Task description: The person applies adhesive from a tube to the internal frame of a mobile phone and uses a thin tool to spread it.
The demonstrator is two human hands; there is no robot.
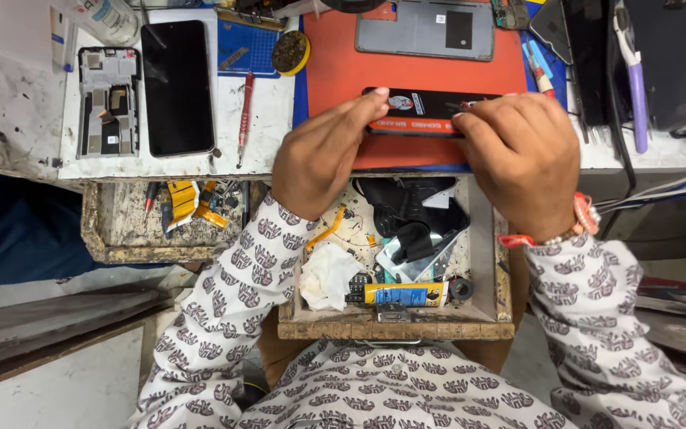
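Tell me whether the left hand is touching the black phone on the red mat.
Touching. The head view shows the left hand with its fingers laid on the left end of the black phone, which lies on the red mat, no gap visible.

Left hand (323, 155), right hand (522, 155) grip black phone (422, 107) on red mat (335, 71), possibly prying

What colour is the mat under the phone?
The mat is orange-red, seen best in the head view.

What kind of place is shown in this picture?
Most likely a phone repair bench. An opened phone frame and a loose black screen lie on the worktop, a red screwdriver lies beside them, and an open drawer holds spare parts.
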